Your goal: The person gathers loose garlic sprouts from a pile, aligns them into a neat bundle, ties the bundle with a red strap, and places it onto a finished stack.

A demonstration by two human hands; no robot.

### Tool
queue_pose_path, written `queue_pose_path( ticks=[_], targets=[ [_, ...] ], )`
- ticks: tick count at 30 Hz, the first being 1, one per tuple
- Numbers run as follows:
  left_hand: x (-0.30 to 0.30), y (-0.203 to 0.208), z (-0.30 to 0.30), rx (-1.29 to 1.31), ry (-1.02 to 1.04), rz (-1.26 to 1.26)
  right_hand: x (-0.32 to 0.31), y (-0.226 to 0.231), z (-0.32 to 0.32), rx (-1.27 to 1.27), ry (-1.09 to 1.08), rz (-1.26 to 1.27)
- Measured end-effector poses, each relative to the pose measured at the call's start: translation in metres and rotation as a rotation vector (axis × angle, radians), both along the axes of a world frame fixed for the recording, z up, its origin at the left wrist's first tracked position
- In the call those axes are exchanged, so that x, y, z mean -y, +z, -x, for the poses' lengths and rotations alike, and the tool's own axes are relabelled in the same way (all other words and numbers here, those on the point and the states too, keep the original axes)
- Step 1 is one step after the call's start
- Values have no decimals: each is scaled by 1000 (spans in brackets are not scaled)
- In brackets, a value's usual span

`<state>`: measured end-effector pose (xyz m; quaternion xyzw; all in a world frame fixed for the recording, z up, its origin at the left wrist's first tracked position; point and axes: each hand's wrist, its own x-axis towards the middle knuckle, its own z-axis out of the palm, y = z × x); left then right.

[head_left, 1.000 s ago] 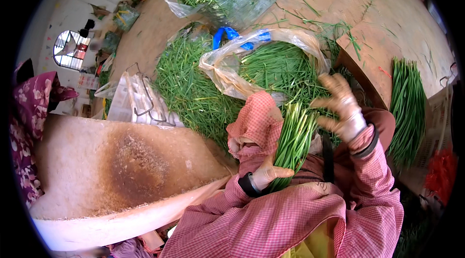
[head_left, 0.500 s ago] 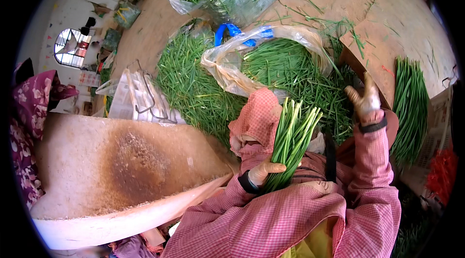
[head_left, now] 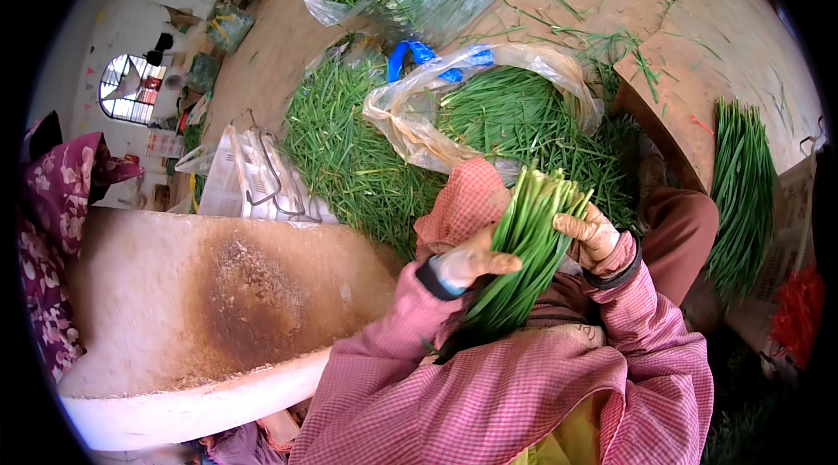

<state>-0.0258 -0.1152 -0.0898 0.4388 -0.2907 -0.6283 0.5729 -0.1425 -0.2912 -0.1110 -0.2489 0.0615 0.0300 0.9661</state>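
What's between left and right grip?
A bundle of green stalks lies between the left grip and the right grip; the head view shows it.

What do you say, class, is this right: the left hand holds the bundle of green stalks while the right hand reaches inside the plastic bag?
Not quite: the head view shows the right hand at the bundle too, near its pale ends. The left hand does hold it.
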Motion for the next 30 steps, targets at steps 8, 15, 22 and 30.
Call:
queue_pose_path(
  ticks=[8,15,22,30],
  targets=[
    [23,-13,33,-457,101,-83,47,3,-11,-141,-598,536],
    [15,-20,34,-427,299,-142,11,48,15,-240,-155,1290],
    [20,-8,36,-416,373,-202,40,38,14,-420,197,573],
    [22,-16,40,-235,380,-239,105,-10,-3,-311,-938,1802]
  ],
)
